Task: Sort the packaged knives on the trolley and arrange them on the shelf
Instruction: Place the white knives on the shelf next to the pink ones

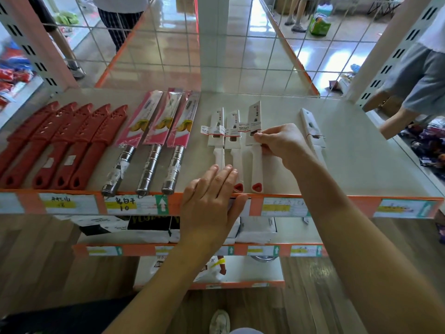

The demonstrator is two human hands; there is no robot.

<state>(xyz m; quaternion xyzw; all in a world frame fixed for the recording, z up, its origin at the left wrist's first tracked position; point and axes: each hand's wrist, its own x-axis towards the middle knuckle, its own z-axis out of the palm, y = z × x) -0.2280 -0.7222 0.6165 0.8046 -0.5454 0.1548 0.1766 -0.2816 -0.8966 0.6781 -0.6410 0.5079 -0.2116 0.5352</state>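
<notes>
Right hand [277,141] is pinching a white-handled, card-sleeved knife [256,165], best aligned parallel with matching knives [233,127] beside it, flat-fingered left hand [212,196] steadying those.

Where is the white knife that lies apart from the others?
Head view: the lone white knife lies on the top shelf, just right of the right hand, which pinches the third white knife in the row.

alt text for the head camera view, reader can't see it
A right hand pinches the sleeve of a white knife on a shop shelf while the left hand rests flat on two white knives beside it. Further left lie three pink-packaged knives and five red knives; a lone white knife lies apart at right.
</notes>
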